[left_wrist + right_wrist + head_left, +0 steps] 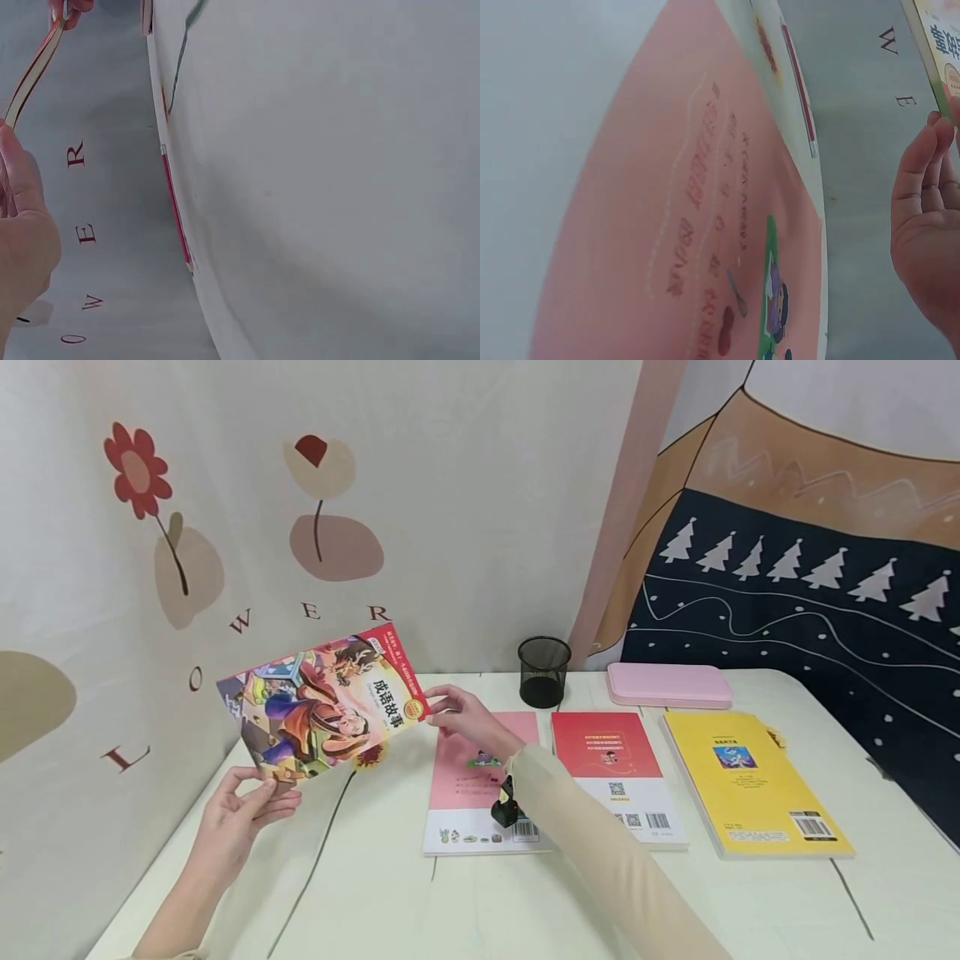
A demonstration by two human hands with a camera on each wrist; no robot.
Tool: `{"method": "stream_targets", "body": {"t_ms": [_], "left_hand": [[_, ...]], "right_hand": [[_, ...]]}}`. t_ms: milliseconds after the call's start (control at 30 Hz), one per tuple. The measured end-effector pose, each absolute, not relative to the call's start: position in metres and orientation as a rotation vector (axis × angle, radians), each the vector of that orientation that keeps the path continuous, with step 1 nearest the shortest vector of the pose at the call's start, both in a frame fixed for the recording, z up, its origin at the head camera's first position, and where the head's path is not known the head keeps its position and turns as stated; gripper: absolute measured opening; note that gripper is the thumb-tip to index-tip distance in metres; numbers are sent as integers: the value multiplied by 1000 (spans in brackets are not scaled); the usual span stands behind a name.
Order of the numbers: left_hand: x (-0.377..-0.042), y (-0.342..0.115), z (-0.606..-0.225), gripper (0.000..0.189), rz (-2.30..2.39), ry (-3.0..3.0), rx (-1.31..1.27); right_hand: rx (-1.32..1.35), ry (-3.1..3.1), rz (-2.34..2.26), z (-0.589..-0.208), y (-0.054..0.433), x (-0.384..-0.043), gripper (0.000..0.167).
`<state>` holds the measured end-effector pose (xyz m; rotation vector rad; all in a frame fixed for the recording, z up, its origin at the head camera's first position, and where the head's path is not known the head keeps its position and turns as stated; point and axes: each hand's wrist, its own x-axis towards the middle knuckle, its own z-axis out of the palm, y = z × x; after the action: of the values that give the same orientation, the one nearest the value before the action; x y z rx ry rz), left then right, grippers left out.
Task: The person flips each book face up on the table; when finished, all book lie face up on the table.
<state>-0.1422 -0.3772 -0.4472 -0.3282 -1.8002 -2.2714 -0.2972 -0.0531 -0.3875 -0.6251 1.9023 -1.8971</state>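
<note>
A picture book (322,706) with a colourful illustrated cover is held tilted above the table's left side. My left hand (243,818) pinches its lower left corner between thumb and fingers. At the opposite, right-hand corner, my right hand (468,718) grips the edge. In the left wrist view the book (34,75) appears edge-on between both hands. Under my right forearm lies a pink and white book (468,785), partly covered by the arm. A red and white book (607,747) is beside it, and a yellow book (750,785) lies farther right.
A black mesh pen cup (543,672) stands at the table's back edge, near a pink case (669,685). A red pencil (176,206) lies along the back edge in the left wrist view; the raised book hides it from the head view. Printed curtains (465,510) hang behind.
</note>
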Motion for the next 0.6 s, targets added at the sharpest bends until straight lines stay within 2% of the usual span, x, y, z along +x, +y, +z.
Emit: {"method": "stream_targets", "body": {"t_ms": [133, 367, 433, 600], "left_hand": [[-139, -376, -441, 15, -2293, -1840, -335], [-122, -342, -401, 11, -2341, -1842, -464], [-122, -342, -400, 12, -2321, -1877, -480], [-118, -340, -393, 22, -2070, -2126, -338]], "right_hand": [[-647, 1883, -1900, -387, -51, -295, 34], [-683, 1830, -1946, -391, -49, -293, 36], [-674, 1794, -1971, -392, -48, -292, 35], [-639, 1747, -2000, -396, -46, -291, 33]]}}
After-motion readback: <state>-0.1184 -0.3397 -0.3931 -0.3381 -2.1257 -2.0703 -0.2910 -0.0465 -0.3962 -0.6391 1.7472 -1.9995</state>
